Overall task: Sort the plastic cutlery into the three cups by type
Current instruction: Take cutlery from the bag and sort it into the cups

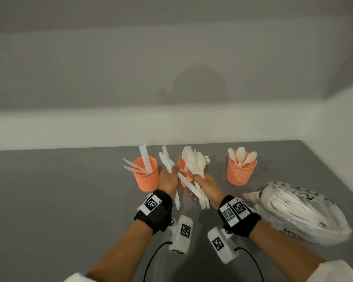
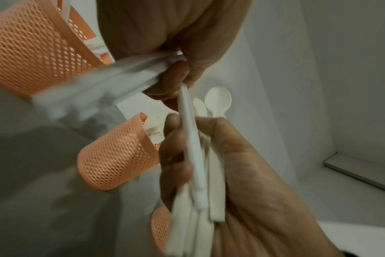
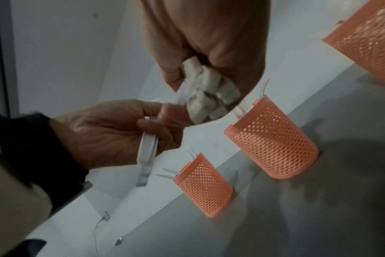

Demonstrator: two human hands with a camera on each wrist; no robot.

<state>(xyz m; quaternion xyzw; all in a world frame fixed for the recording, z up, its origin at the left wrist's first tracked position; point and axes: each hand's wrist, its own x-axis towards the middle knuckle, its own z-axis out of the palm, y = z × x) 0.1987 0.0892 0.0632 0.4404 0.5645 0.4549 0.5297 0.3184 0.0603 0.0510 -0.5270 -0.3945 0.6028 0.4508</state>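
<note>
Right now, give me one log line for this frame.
left hand: holds knives | right hand: holds mixed cutlery | cups: partly filled

All three mesh cups are salmon orange with a tiny hole pattern. Knives look plain white, spoons more cream. Table is flat grey, wristbands black with black-and-white square tags.

Grey table with three orange mesh cups and a plastic bag of cutlery.

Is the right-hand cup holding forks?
No, the right cup holds only spoons, bowls up, in the head view.
</note>
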